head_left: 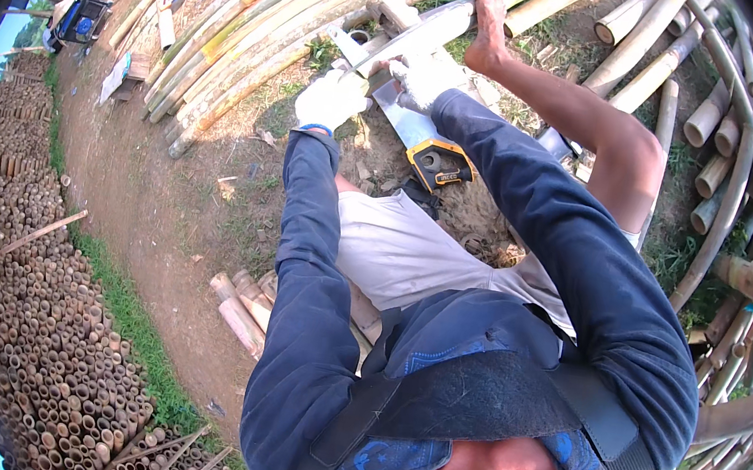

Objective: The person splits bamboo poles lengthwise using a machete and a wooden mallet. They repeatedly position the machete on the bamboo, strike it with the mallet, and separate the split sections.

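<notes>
My left hand (332, 99), in a white glove, is closed at the near end of a pale bamboo pole (434, 32); what its fingers hold is hidden. Close beside it, my right hand (422, 82), also gloved, has its fingers curled against the pole's near side, and I cannot make out what is in them. My bare foot (489, 37) rests on the pole farther along. Just below the right hand lies a handsaw (441, 165) with a yellow and black handle, its blade (404, 124) running up toward the gloves.
Long bamboo poles (261, 24) lie side by side at the far left. More poles (727, 175) are piled at the right. Short bamboo pieces (240, 312) lie left of my legs. A large stack of cut bamboo (53, 346) and a blue machine (82, 18) stand farther left.
</notes>
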Action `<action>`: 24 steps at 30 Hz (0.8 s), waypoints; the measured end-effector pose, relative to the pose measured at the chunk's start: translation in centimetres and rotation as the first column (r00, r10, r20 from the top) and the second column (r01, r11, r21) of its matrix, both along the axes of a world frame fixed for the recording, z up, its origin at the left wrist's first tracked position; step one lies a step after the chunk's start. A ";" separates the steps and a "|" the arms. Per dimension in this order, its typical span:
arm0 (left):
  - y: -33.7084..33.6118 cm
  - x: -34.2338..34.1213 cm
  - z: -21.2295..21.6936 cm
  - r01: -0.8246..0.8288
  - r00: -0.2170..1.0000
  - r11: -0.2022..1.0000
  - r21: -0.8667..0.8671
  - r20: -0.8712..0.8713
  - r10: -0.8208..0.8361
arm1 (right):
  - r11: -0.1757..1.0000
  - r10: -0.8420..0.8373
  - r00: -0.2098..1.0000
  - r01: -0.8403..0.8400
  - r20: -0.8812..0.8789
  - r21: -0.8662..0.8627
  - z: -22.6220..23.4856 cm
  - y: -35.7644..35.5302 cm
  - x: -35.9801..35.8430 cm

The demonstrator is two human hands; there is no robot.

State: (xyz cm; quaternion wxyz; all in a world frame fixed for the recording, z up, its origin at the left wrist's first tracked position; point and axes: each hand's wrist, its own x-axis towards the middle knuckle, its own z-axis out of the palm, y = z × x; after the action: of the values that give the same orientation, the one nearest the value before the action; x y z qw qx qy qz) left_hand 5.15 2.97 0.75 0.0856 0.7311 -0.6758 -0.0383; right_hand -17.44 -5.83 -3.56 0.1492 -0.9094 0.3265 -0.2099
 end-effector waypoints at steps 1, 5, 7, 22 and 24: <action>0.5 0.5 0.2 -0.097 0.993 0.986 0.134 -0.052 0.105 | 0.998 -0.028 0.999 0.030 -0.046 0.050 -0.9 1.6 -1.0; 3.6 3.1 -1.1 -0.206 0.948 0.977 0.054 -0.238 0.213 | 0.892 0.170 0.862 0.071 -0.477 0.446 -6.3 9.8 -5.9; 6.4 4.7 -3.0 -0.281 0.808 0.953 -0.111 -0.564 0.172 | 0.924 0.178 0.793 0.069 -0.582 0.376 -9.5 13.6 -7.9; 7.6 10.0 -8.2 -0.453 0.824 0.819 -0.351 -0.515 0.236 | 0.864 0.390 0.834 -0.185 -0.390 0.469 -7.8 15.6 -10.6; 7.2 9.6 -7.7 -0.521 0.760 0.806 -0.280 -0.582 0.289 | 0.895 0.292 0.931 -0.186 -0.217 0.406 -3.1 16.9 -13.1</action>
State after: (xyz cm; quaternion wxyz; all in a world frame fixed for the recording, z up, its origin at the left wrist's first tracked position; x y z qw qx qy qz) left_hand 14.78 10.17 -6.94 0.4257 0.7883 -0.4398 -0.0627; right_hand -30.55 11.07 -6.66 0.3006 -0.9168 0.2628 0.0044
